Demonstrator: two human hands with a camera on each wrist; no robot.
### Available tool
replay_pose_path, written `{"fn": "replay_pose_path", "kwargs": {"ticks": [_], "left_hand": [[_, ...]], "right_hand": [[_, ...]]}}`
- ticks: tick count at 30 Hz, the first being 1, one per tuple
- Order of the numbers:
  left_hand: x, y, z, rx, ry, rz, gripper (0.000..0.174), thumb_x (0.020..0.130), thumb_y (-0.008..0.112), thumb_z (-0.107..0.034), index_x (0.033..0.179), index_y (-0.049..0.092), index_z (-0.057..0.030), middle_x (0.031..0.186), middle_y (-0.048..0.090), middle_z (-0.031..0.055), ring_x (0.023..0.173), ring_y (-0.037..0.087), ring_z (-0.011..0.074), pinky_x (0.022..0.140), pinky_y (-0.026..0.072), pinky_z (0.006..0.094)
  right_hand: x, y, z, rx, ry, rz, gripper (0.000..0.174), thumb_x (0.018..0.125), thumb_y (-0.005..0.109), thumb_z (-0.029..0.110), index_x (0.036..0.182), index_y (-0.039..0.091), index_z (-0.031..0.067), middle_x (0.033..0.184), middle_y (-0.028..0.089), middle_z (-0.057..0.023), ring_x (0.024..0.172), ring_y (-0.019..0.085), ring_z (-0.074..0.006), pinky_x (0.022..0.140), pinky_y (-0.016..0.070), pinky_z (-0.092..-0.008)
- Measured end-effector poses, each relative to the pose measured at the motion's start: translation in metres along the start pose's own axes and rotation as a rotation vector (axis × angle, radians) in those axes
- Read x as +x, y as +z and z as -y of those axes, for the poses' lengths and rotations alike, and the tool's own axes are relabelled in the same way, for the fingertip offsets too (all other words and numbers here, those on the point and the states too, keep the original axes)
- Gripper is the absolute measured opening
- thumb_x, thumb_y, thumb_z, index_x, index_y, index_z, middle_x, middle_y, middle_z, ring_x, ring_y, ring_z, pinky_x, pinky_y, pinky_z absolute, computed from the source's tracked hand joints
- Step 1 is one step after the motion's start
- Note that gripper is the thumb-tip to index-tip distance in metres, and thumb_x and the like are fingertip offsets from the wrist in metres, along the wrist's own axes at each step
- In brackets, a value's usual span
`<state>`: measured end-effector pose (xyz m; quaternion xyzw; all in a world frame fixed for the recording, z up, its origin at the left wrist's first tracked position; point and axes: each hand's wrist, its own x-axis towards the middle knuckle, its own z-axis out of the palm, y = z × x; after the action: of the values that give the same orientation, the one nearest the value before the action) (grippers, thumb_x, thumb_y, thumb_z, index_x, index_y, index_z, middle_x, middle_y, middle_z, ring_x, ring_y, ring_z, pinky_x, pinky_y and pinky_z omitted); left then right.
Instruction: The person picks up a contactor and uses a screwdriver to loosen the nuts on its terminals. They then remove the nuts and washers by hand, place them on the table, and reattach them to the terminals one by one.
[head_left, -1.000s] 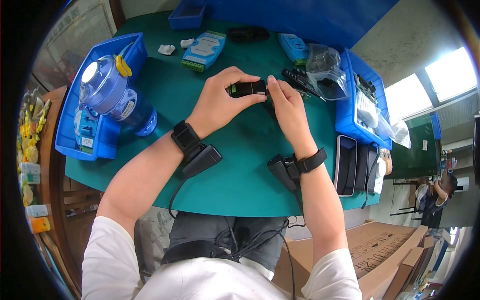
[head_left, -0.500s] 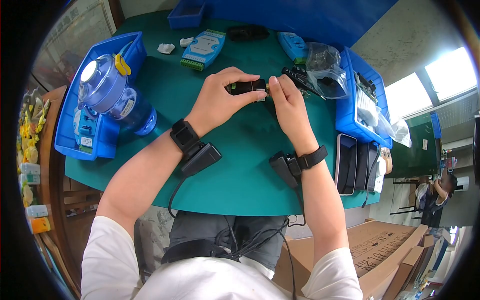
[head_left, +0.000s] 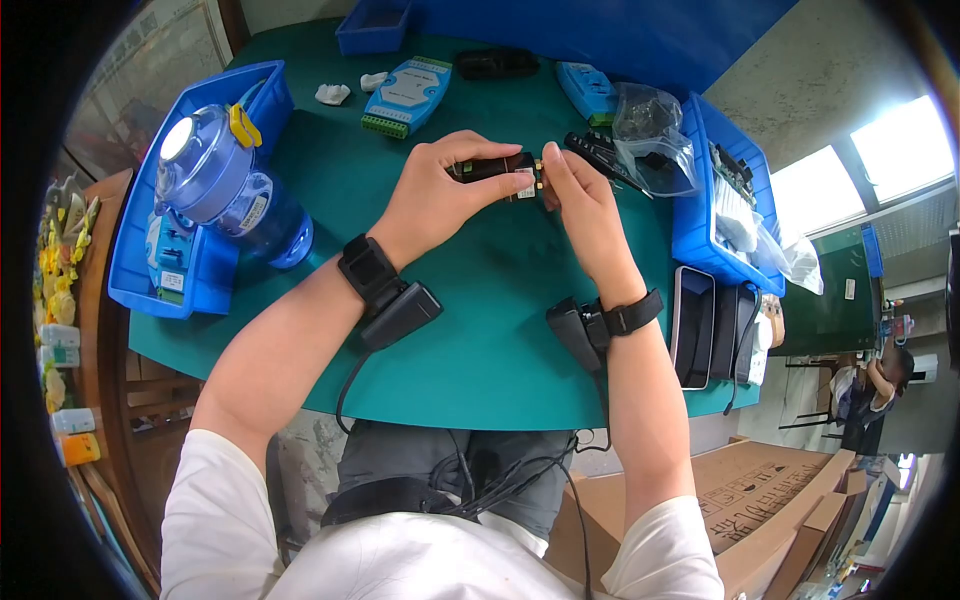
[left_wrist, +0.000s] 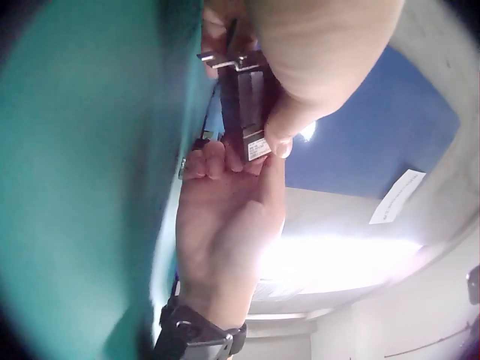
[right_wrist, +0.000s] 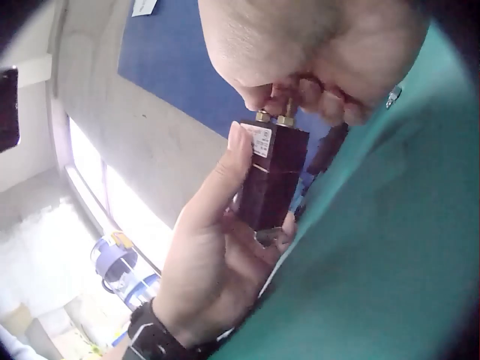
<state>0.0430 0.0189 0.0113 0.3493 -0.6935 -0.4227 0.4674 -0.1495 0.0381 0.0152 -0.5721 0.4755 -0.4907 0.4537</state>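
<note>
While I watch remotely, L hand (head_left: pixel 437 197) curled round black module (head_left: pixel 489 167), R hand (head_left: pixel 582 212) pinching brass connector (right_wrist: pixel 284 116) at its end (white label (right_wrist: pixel 260 139) beside), over green tabletop (head_left: pixel 480 335).

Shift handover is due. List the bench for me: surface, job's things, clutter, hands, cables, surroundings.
Surface: green table.
Job's things: black module with brass fittings at one end.
Clutter: water bottle lying across left blue bin; blue-white modules; plastic bags; right blue bin.
Hands: left hand grips the black module; right hand pinches the brass fittings.
Cables: black leads hang from the wrist cameras.
Surroundings: cardboard boxes by the table.
</note>
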Motion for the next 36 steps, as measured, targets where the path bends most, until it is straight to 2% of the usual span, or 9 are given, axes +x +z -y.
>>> {"fn": "replay_pose_path", "kwargs": {"ticks": [2,5,11,14,20,23,26,29,36], "left_hand": [[0.001,0.000,0.003,0.043,0.024,-0.013,0.032,0.085,0.079,-0.016,0.114,0.073,-0.0020,0.095,0.066,0.0039,0.085,0.061,0.0103,0.075,0.0493,0.0241],[0.000,0.000,0.001,0.057,-0.017,-0.004,0.032,0.086,0.079,-0.018,0.114,0.073,-0.0026,0.096,0.067,0.0037,0.086,0.061,0.0103,0.076,0.0495,0.0244],[0.000,0.000,0.003,0.000,-0.069,-0.004,0.032,0.088,0.077,-0.019,0.115,0.073,-0.0017,0.097,0.067,0.0035,0.089,0.063,0.0106,0.078,0.0509,0.0238],[-0.001,0.001,-0.001,-0.039,-0.090,0.021,0.031,0.089,0.077,-0.019,0.114,0.072,-0.0007,0.100,0.067,0.0039,0.090,0.064,0.0111,0.080,0.0517,0.0236],[0.001,0.000,0.008,-0.054,-0.055,0.066,0.035,0.084,0.080,-0.019,0.113,0.071,-0.0024,0.115,0.061,0.0062,0.096,0.064,0.0144,0.085,0.0530,0.0280],[-0.002,0.002,0.004,0.251,0.148,0.067,0.045,0.078,0.085,-0.020,0.119,0.069,-0.0074,0.121,0.054,0.0074,0.105,0.061,0.0178,0.091,0.0510,0.0309],[-0.005,0.004,0.002,0.266,0.159,0.067,0.054,0.073,0.088,-0.020,0.121,0.068,-0.0117,0.122,0.050,0.0082,0.110,0.057,0.0207,0.096,0.0483,0.0329],[-0.004,0.003,0.006,0.210,0.088,0.101,0.051,0.073,0.087,-0.020,0.120,0.069,-0.0122,0.120,0.050,0.0062,0.110,0.056,0.0215,0.096,0.0478,0.0336],[-0.002,0.002,0.001,0.311,0.141,0.124,0.049,0.073,0.086,-0.020,0.119,0.071,-0.0127,0.113,0.060,0.0066,0.110,0.055,0.0243,0.098,0.0454,0.0358]], "right_hand": [[0.003,-0.001,-0.006,0.164,0.054,-0.002,0.036,0.105,0.054,0.033,0.085,0.060,0.0030,0.075,0.050,0.0031,0.070,0.045,-0.0073,0.065,0.0390,-0.0257],[0.004,-0.003,0.001,0.273,0.017,-0.067,0.030,0.102,0.060,0.030,0.092,0.066,0.0025,0.077,0.056,0.0016,0.073,0.052,-0.0074,0.070,0.0436,-0.0237],[0.001,-0.013,0.007,0.069,0.015,-0.002,0.021,0.095,0.071,0.019,0.100,0.071,-0.0013,0.087,0.066,-0.0020,0.079,0.058,-0.0075,0.072,0.0460,-0.0233],[0.001,-0.017,0.006,-0.045,0.006,0.047,0.020,0.096,0.069,0.019,0.101,0.069,-0.0010,0.086,0.066,-0.0011,0.077,0.057,-0.0062,0.071,0.0457,-0.0216],[-0.001,-0.015,0.004,-0.077,-0.044,0.050,0.017,0.097,0.067,0.018,0.096,0.065,0.0013,0.080,0.061,0.0029,0.071,0.048,-0.0021,0.061,0.0369,-0.0200],[-0.003,-0.013,0.008,-0.100,-0.071,0.045,0.017,0.097,0.068,0.018,0.094,0.064,0.0015,0.077,0.057,0.0044,0.068,0.043,-0.0020,0.058,0.0332,-0.0210],[-0.005,-0.014,0.010,-0.130,-0.061,0.049,0.017,0.097,0.068,0.018,0.093,0.064,0.0014,0.076,0.057,0.0042,0.068,0.043,-0.0020,0.058,0.0336,-0.0209],[-0.007,-0.014,0.018,-0.120,-0.009,0.072,0.017,0.096,0.068,0.017,0.093,0.064,0.0012,0.077,0.058,0.0040,0.068,0.043,-0.0021,0.058,0.0338,-0.0212],[-0.009,-0.016,0.020,-0.136,-0.023,0.091,0.014,0.096,0.067,0.013,0.092,0.064,0.0004,0.077,0.058,0.0037,0.069,0.043,-0.0027,0.059,0.0347,-0.0211]]}}
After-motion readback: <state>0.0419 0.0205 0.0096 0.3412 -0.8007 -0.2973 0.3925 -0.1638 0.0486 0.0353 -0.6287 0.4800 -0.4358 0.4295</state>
